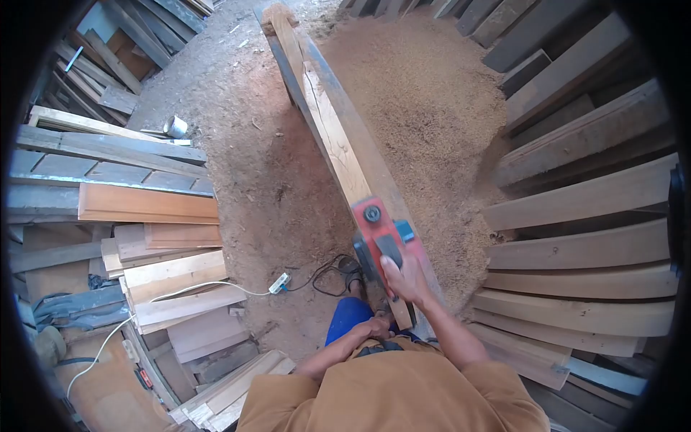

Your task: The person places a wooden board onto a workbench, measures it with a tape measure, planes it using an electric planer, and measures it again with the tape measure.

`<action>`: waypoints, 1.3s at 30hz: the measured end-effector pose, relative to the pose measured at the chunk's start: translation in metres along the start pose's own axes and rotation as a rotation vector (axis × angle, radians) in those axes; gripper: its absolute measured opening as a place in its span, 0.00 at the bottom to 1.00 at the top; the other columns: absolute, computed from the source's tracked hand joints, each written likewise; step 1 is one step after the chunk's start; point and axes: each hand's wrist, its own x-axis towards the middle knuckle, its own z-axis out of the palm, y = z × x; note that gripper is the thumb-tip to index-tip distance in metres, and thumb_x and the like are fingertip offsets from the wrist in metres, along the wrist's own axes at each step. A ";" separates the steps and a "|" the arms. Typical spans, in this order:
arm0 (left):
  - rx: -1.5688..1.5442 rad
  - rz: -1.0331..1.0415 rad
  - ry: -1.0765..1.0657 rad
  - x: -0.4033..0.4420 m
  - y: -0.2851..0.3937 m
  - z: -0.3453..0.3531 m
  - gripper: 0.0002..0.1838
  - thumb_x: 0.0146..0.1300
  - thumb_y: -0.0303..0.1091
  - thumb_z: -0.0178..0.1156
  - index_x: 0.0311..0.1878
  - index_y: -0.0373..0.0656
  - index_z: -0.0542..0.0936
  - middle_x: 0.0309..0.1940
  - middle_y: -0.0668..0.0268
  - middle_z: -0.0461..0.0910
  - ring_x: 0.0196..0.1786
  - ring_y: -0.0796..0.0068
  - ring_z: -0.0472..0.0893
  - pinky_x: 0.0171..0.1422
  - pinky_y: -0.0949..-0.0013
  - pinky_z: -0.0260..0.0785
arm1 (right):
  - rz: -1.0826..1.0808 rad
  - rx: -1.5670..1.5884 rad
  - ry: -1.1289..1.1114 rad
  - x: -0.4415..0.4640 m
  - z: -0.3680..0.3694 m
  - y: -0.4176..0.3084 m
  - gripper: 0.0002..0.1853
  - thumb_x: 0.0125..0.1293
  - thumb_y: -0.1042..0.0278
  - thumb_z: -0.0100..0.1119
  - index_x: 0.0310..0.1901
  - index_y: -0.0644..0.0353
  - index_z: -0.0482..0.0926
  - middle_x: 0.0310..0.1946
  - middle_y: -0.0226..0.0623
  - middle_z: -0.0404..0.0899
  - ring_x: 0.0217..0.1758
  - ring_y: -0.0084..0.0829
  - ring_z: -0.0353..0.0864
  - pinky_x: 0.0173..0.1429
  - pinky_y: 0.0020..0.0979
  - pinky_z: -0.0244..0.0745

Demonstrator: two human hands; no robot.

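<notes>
Sawdust-strewn ground [432, 108] and stacked planks [576, 245] surround a grey support beam [368, 155], along which a narrow wooden board [337, 147] lies lengthwise, its long axis running from the person's lap forward and slightly left. On the board's near part sits a red power planer [376, 230], nose pointing away along that axis, its handle wrapped by the right hand [407, 279], so most of the board stretches ahead of this grip. Beside the near end, the left hand [376, 327] lies farther back, and whether it clasps anything cannot be told.
</notes>
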 end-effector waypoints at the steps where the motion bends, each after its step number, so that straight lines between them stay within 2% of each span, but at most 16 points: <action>1: -0.009 0.021 -0.039 0.010 -0.011 0.005 0.39 0.62 0.40 0.66 0.77 0.51 0.64 0.70 0.48 0.72 0.76 0.49 0.68 0.79 0.52 0.61 | -0.016 -0.016 0.009 0.021 0.001 -0.014 0.25 0.71 0.52 0.58 0.53 0.71 0.78 0.38 0.63 0.83 0.48 0.55 0.86 0.53 0.46 0.78; 6: -0.001 0.264 -0.220 0.035 -0.051 0.010 0.32 0.63 0.41 0.64 0.71 0.52 0.72 0.64 0.53 0.77 0.71 0.52 0.73 0.76 0.52 0.63 | -0.064 0.021 -0.010 0.142 0.015 -0.053 0.30 0.72 0.44 0.55 0.53 0.71 0.79 0.38 0.60 0.84 0.47 0.50 0.87 0.54 0.43 0.78; 9: -0.183 0.324 -0.326 0.030 -0.056 0.002 0.29 0.63 0.44 0.64 0.67 0.49 0.75 0.60 0.52 0.79 0.67 0.53 0.75 0.73 0.53 0.65 | -0.138 -0.033 -0.001 0.203 0.013 -0.096 0.31 0.72 0.41 0.53 0.43 0.72 0.82 0.32 0.57 0.85 0.42 0.46 0.87 0.51 0.44 0.78; 11: -0.159 0.237 -0.173 0.027 -0.063 0.005 0.33 0.62 0.46 0.65 0.69 0.45 0.72 0.63 0.50 0.78 0.70 0.51 0.74 0.75 0.53 0.64 | -0.170 -0.048 0.058 0.223 0.012 -0.125 0.30 0.75 0.40 0.52 0.23 0.59 0.78 0.16 0.31 0.75 0.20 0.26 0.77 0.26 0.34 0.71; 15: -0.256 0.028 -0.033 -0.007 -0.042 -0.014 0.44 0.60 0.49 0.68 0.74 0.35 0.64 0.70 0.44 0.71 0.75 0.47 0.69 0.77 0.53 0.62 | -0.017 0.061 -0.064 0.244 0.012 -0.120 0.28 0.75 0.41 0.53 0.28 0.59 0.79 0.17 0.29 0.75 0.19 0.24 0.76 0.25 0.31 0.70; 16: -0.293 0.031 -0.032 -0.011 -0.039 -0.016 0.51 0.59 0.49 0.69 0.78 0.31 0.56 0.73 0.39 0.66 0.78 0.46 0.66 0.79 0.53 0.60 | -0.017 0.085 -0.072 0.243 0.013 -0.114 0.26 0.76 0.41 0.53 0.31 0.59 0.79 0.18 0.29 0.74 0.19 0.24 0.75 0.24 0.31 0.69; 17: -0.315 0.063 -0.018 -0.014 -0.035 -0.018 0.51 0.59 0.49 0.69 0.78 0.32 0.56 0.73 0.38 0.65 0.78 0.45 0.66 0.79 0.53 0.60 | -0.016 0.110 -0.079 0.241 0.013 -0.107 0.25 0.76 0.42 0.53 0.33 0.59 0.79 0.18 0.28 0.74 0.18 0.23 0.74 0.24 0.30 0.69; 20: -0.359 0.108 -0.024 -0.019 -0.025 -0.017 0.53 0.59 0.49 0.70 0.79 0.33 0.54 0.75 0.35 0.61 0.78 0.39 0.63 0.81 0.52 0.58 | -0.086 0.195 -0.073 0.195 0.009 -0.086 0.27 0.75 0.41 0.54 0.36 0.63 0.79 0.20 0.32 0.74 0.19 0.26 0.74 0.25 0.34 0.68; 22: -0.341 0.192 -0.038 0.020 -0.057 0.018 0.53 0.60 0.50 0.70 0.80 0.35 0.55 0.75 0.37 0.61 0.79 0.39 0.62 0.82 0.52 0.56 | -0.053 0.231 -0.114 0.148 0.003 -0.060 0.25 0.75 0.42 0.54 0.43 0.62 0.77 0.21 0.31 0.73 0.20 0.26 0.74 0.26 0.34 0.69; 23: -0.334 0.233 -0.044 0.035 -0.067 0.033 0.53 0.60 0.51 0.71 0.80 0.35 0.55 0.75 0.37 0.61 0.79 0.39 0.62 0.82 0.51 0.55 | -0.026 0.149 -0.135 0.119 -0.004 -0.046 0.24 0.75 0.44 0.54 0.45 0.63 0.78 0.24 0.35 0.76 0.25 0.29 0.78 0.31 0.35 0.72; 24: -0.276 0.206 -0.049 0.037 -0.064 0.037 0.53 0.60 0.52 0.70 0.80 0.37 0.55 0.75 0.39 0.62 0.79 0.40 0.61 0.82 0.52 0.55 | 0.001 0.067 -0.155 0.086 -0.012 -0.032 0.23 0.75 0.46 0.54 0.48 0.63 0.78 0.28 0.39 0.80 0.30 0.33 0.81 0.36 0.37 0.76; 29: -0.114 0.169 -0.144 0.035 -0.045 0.046 0.52 0.63 0.60 0.66 0.81 0.43 0.56 0.75 0.44 0.66 0.80 0.47 0.61 0.82 0.53 0.54 | 0.051 -0.012 -0.060 -0.083 -0.021 0.037 0.21 0.72 0.51 0.54 0.51 0.63 0.76 0.34 0.43 0.79 0.38 0.36 0.79 0.44 0.38 0.73; 31: -0.065 0.269 -0.148 0.053 -0.055 0.061 0.51 0.65 0.61 0.65 0.82 0.44 0.56 0.75 0.44 0.66 0.80 0.46 0.60 0.82 0.53 0.54 | -0.027 0.057 0.028 -0.097 -0.011 0.053 0.18 0.72 0.50 0.51 0.43 0.60 0.75 0.21 0.29 0.74 0.23 0.24 0.74 0.29 0.32 0.70; 32: -0.040 0.320 -0.150 0.064 -0.061 0.070 0.50 0.65 0.61 0.64 0.82 0.44 0.56 0.76 0.44 0.65 0.80 0.46 0.60 0.82 0.53 0.54 | -0.030 0.060 0.046 -0.099 -0.008 0.058 0.18 0.72 0.50 0.52 0.43 0.61 0.75 0.21 0.29 0.73 0.23 0.23 0.74 0.29 0.32 0.69; 37: 0.173 0.277 -0.149 0.048 -0.028 0.063 0.48 0.67 0.58 0.62 0.82 0.44 0.56 0.76 0.46 0.65 0.81 0.47 0.59 0.83 0.53 0.53 | 0.168 0.004 -0.070 -0.021 -0.010 0.002 0.28 0.72 0.50 0.57 0.60 0.69 0.75 0.40 0.57 0.85 0.48 0.52 0.87 0.54 0.45 0.78; 39: 0.189 0.266 -0.146 0.052 -0.033 0.066 0.45 0.68 0.55 0.61 0.81 0.44 0.57 0.76 0.47 0.66 0.80 0.48 0.61 0.82 0.54 0.54 | -0.020 -0.047 0.037 0.029 -0.001 -0.005 0.27 0.73 0.47 0.56 0.55 0.69 0.77 0.33 0.55 0.84 0.43 0.50 0.87 0.50 0.45 0.78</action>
